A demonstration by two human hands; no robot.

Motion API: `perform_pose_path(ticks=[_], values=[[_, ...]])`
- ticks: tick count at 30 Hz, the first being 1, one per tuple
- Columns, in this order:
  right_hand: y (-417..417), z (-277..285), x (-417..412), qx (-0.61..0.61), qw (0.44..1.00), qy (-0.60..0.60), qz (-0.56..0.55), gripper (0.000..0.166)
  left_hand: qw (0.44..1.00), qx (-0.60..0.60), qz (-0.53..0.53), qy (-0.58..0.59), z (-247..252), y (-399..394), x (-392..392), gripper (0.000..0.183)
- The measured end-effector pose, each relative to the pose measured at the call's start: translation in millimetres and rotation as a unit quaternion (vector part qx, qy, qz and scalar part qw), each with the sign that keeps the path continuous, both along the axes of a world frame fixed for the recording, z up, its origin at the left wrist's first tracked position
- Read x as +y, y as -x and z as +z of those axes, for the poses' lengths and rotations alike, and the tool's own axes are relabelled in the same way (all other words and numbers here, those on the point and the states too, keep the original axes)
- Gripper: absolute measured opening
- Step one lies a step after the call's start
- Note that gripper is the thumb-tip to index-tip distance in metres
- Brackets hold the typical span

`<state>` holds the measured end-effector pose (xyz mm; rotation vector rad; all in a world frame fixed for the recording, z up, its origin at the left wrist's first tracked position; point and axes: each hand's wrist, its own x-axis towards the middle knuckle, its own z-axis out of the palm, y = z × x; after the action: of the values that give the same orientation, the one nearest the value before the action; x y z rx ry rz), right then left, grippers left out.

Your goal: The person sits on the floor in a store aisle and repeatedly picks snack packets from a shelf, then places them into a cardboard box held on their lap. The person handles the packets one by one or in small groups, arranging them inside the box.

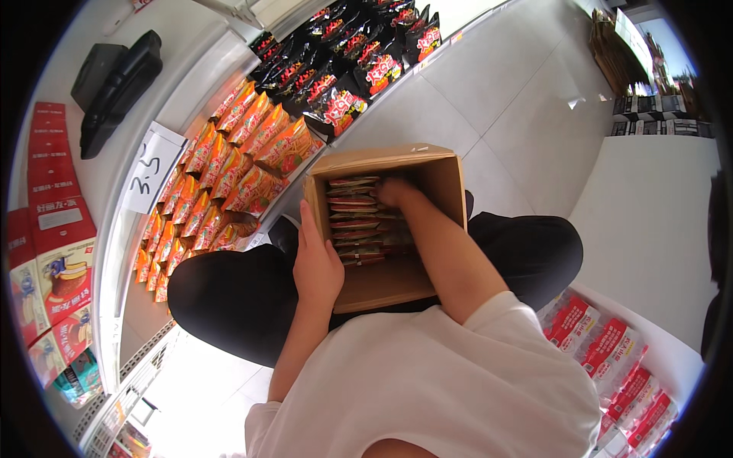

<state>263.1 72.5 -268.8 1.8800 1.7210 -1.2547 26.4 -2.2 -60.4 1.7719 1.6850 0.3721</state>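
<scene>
An open cardboard box (pixel 389 295) stands before me between my bent legs. Flat snack packets (pixel 355 224) are stacked in a row along its left side. My left hand (pixel 318 266) holds the box's left wall, fingers stretched along the outside and thumb at the rim. Deep in the box, my right hand (pixel 395 192) touches the packets near the far end. Its fingertips are hidden, so whether it grips a packet cannot be told.
Orange snack bags (pixel 235 154) and black snack bags (pixel 343 63) fill a low shelf at left. Above them is a shelf edge with a handwritten price tag (pixel 153 167). Red cartons (pixel 60 252) sit on the upper shelf. Red-labelled bottle packs (pixel 607 349) are at right, beside a white surface (pixel 635 217).
</scene>
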Motion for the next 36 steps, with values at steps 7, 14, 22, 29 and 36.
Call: perform_pose_path(ticks=[7,14,22,29,36], values=[[-13.1,197.5,28.2,0.116,0.972,-0.072,0.191,0.038,1.0,0.001,0.005,0.006,2.8,-3.9,5.3,0.092],[-87.3,292.8,-10.1,0.167,0.95,-0.199,0.173,0.04,0.973,0.004,-0.093,-0.212,35.2,-6.3,8.1,0.063],[-88.6,342.3,-19.8,0.136,0.908,-0.376,0.125,0.032,0.867,-0.111,-0.25,-0.417,181.5,-44.1,122.1,0.036],[-86.1,327.3,-49.9,0.115,0.914,-0.376,0.104,0.034,0.876,-0.204,-0.109,-0.424,253.0,-145.2,300.1,0.05],[-87.4,321.7,-62.2,-0.024,0.942,-0.3,0.15,0.032,0.929,-0.272,0.028,-0.249,256.1,-174.6,446.3,0.06]])
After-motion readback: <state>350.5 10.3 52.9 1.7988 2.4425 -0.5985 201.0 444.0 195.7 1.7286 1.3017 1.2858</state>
